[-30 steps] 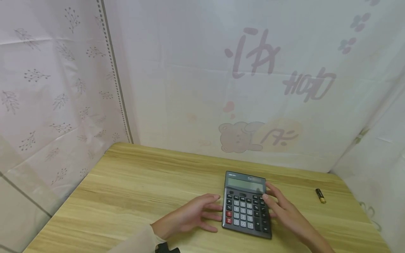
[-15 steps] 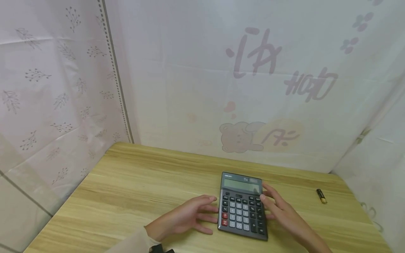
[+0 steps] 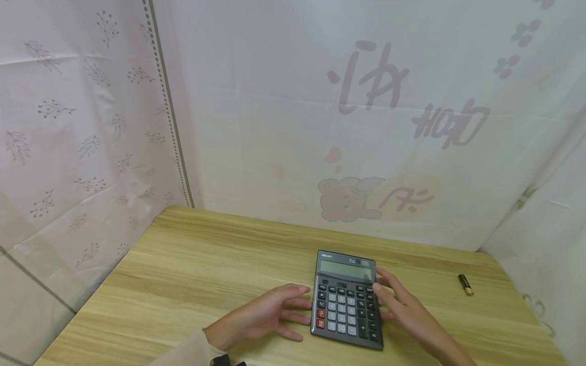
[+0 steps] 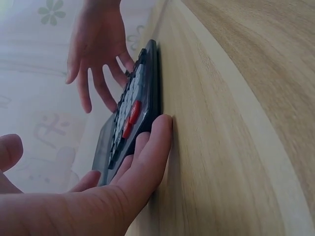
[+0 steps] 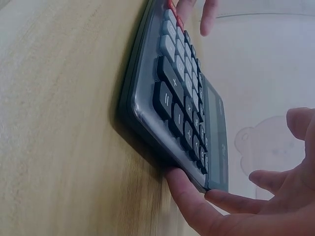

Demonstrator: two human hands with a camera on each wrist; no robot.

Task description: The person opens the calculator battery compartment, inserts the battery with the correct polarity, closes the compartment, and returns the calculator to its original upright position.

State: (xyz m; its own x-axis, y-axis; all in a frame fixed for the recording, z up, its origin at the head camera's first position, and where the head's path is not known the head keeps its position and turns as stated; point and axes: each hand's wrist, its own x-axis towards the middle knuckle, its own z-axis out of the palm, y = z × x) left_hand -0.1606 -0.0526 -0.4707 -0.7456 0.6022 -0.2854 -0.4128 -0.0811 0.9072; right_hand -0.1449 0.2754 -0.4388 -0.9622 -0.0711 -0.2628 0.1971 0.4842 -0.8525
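Observation:
A dark grey calculator (image 3: 346, 304) lies face up on the wooden table, its screen at the far end and two red keys at the left. Along its left side is my left hand (image 3: 270, 314), fingers spread and their tips right at the edge. My right hand (image 3: 409, 311) is at the opposite side, fingertips touching the edge and the thumb by the upper right keys. In the right wrist view, the right hand's fingers (image 5: 189, 196) press against the calculator's side, low by the tabletop. The left wrist view shows the left fingers (image 4: 152, 157) reaching along its lower side.
A small black and gold battery (image 3: 466, 284) lies on the right part of the wooden table (image 3: 206, 254). Behind the table hangs a pale printed curtain (image 3: 256, 127) with a bear; another patterned one (image 3: 91, 152) borders the left.
The calculator has slid left and slightly nearer across the table. Both hands have moved along with it, at its two sides. The battery stays in place on the table.

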